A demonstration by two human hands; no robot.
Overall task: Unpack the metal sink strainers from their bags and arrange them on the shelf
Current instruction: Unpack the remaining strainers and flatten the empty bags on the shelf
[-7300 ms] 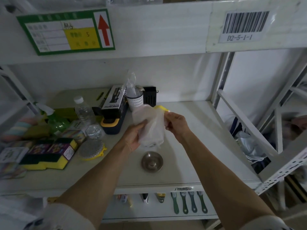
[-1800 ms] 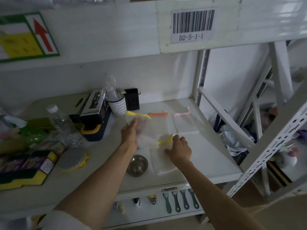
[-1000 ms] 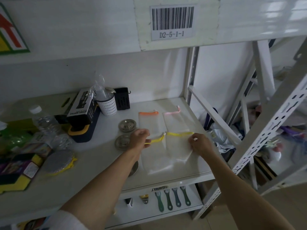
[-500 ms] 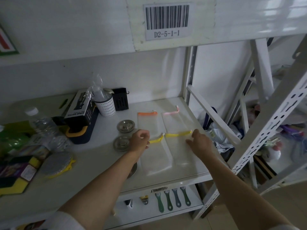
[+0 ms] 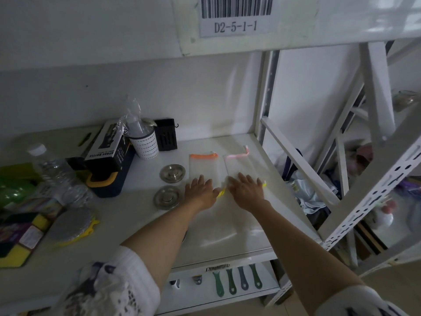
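Note:
Two metal sink strainers lie bare on the white shelf: one farther back, one nearer. A third strainer's rim peeks out under my left forearm. Several empty clear bags lie flat in a grid to their right: an orange-topped bag, a pink-topped bag, and two yellow-topped bags in front. My left hand and my right hand rest palm down, fingers spread, on the yellow tops of the front bags, holding nothing.
At the back left stand a white perforated cup, a black spray-bottle box and a small black box. A water bottle, a round scrubber and sponge packs lie left. A white diagonal brace bounds the shelf's right side.
The bag that both hands held earlier now lies flat beside the others. Since half a second ago both hands have opened and slid forward, pressing flat on the front bags.

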